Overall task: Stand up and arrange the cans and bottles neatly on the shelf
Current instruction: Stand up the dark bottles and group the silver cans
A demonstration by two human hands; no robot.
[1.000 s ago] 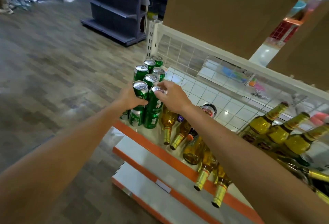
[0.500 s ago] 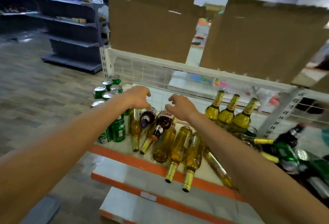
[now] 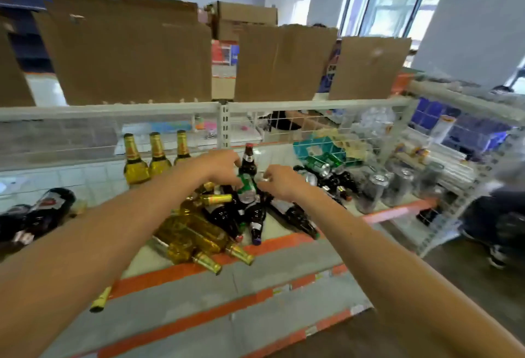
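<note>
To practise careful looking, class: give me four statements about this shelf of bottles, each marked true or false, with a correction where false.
1. Three golden bottles stand upright at the back of the shelf. True.
2. Every golden bottle stands upright. False: a heap of golden bottles lies on its side at the front.
3. The left hand and right hand are both over the bottles in the middle. True.
4. The cardboard sheets lie flat under the bottles. False: they stand above the wire back.
</note>
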